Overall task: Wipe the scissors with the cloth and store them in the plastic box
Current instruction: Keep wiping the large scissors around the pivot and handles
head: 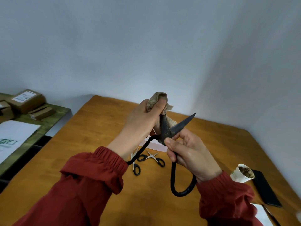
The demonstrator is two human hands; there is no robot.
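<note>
Large black iron scissors [172, 129] are held up over the wooden table [91, 131] with their blades spread apart. My right hand [190, 154] grips one handle just below the pivot. My left hand [143, 121] holds a beige cloth [158, 98] pinched around the tip of one blade. The other blade points up to the right, bare. Two small black-handled scissors [149, 158] lie on the table below my hands. A pale, flat plastic box [156, 146] lies partly hidden behind my hands.
A paper cup [242, 174] with dark contents and a black flat object [265, 188] lie at the right. White paper [263, 214] sits at the bottom right. A green side bench [48, 118] at the left carries cardboard boxes [26, 100] and a white bag [14, 136].
</note>
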